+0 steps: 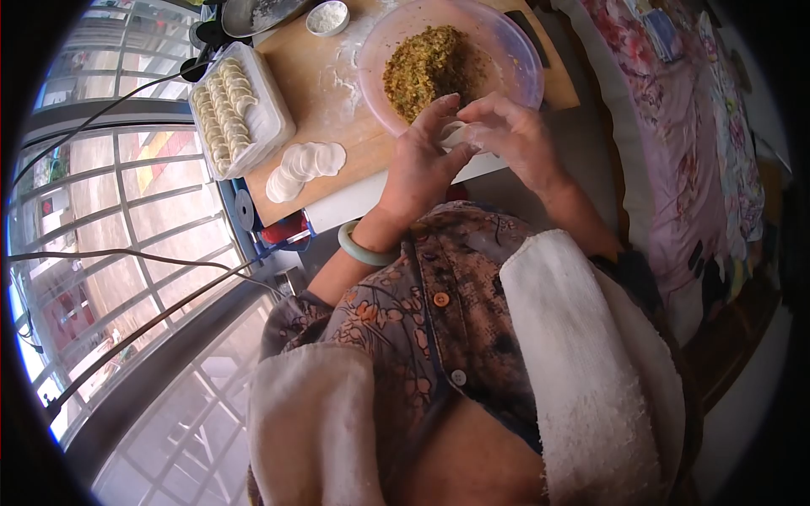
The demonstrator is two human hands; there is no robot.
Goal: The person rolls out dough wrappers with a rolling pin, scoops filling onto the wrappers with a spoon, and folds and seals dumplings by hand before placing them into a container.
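Note:
Between my two hands, just in front of the big bowl, is a pale dumpling [453,135], partly hidden by the fingers. My left hand [424,150] pinches its left side, with a green bangle on the wrist. On the other side, my right hand [516,139] has its fingers closed on the dough edge. The translucent pinkish bowl [516,51] holds chopped greenish-brown filling [430,69]. Round dough wrappers [305,166] lie overlapping on the wooden board [308,80], left of my hands.
A white plastic tray [274,108] with rows of finished dumplings [226,110] stands at the board's left, by the barred window [126,185]. At the back are a small bowl of flour [327,18] and a metal pan [253,15]. Pink flowered bedding [666,160] lies to the right.

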